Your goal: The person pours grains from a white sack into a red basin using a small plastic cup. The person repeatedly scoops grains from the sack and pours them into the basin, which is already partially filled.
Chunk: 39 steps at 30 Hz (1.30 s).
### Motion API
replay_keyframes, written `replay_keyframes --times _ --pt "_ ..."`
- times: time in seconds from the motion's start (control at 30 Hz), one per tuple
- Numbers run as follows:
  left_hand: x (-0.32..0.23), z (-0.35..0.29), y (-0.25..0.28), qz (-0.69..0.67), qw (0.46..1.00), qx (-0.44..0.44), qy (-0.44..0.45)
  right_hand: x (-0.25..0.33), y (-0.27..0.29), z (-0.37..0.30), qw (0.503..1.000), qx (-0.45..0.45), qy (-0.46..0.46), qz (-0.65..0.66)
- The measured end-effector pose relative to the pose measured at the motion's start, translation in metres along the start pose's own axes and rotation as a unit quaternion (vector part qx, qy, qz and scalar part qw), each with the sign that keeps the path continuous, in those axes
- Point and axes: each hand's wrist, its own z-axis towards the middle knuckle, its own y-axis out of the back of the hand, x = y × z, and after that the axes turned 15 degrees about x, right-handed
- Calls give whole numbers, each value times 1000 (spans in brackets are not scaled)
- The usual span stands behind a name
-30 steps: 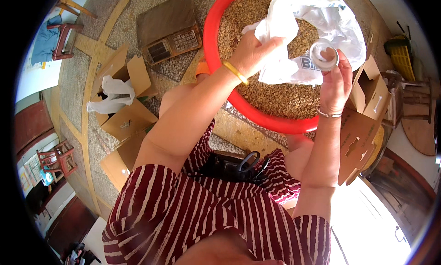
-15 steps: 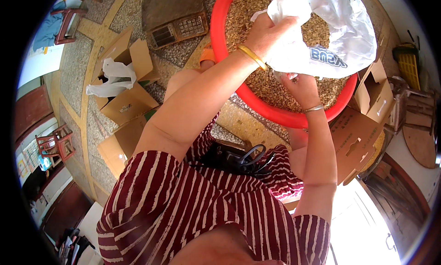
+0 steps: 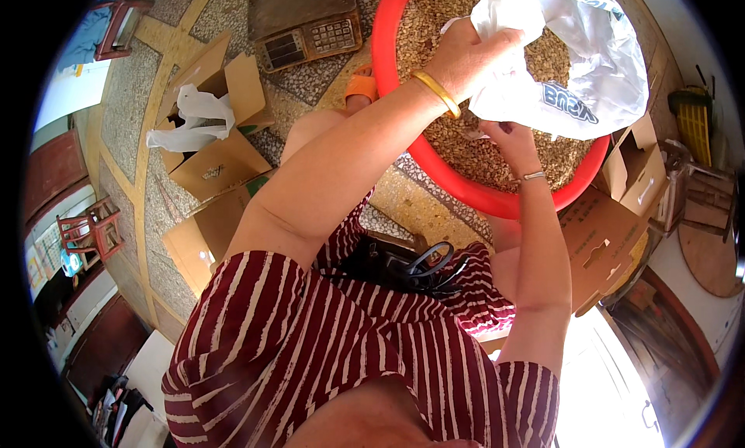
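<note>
A big red round tub [image 3: 458, 186] holds a layer of small brown, grain-like pieces [image 3: 434, 149]. My left hand [image 3: 464, 64], with a gold bangle at its wrist, is closed on the gathered edge of a white plastic bag [image 3: 601, 76]. The bag spreads over the tub, its right side puffed out and dark lettering on its front. Just below the bag, over the pieces, is my right hand [image 3: 514, 147], wearing a thin silver bracelet. Its fingers are curled in and pinched; what they hold, if anything, is too small to name.
A worn scale [image 3: 306, 41] with a keypad stands left of the tub. Farther left sits an open cardboard box [image 3: 209, 169] with a white bag [image 3: 190, 122] in it. Another box [image 3: 605, 231] flanks the tub's right side. Wooden stools [image 3: 91, 232] stand at the edges.
The view has shifted slightly, moving the tub and scale rightward in it. My right hand's fingers have curled in more below the bag. My left hand keeps its hold on the bag.
</note>
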Motion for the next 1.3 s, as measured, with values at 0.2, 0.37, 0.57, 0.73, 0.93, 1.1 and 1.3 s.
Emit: replay_keyframes --times 0.2,0.37,0.57,0.73,0.93,1.1,1.3 --pt "2 1 1 11 1000 -8 8 16 21 -20 962 104 -33 250" --pt "0 4 -4 19 999 -40 3 43 41 -51 940 227 32 252" --pt "-6 4 -10 -5 994 -76 -73 56 61 -82 894 207 232 322" --pt "0 -6 -5 114 993 -22 16 61 73 -75 900 -83 296 309" --pt "1 -8 -17 71 996 -23 -38 60 78 -35 887 -351 248 -166" --pt "-4 -9 -16 43 999 -14 8 64 71 -16 822 -383 246 -342" --pt "-5 -9 -12 49 999 -1 3 69 72 -16 795 -426 279 -331"
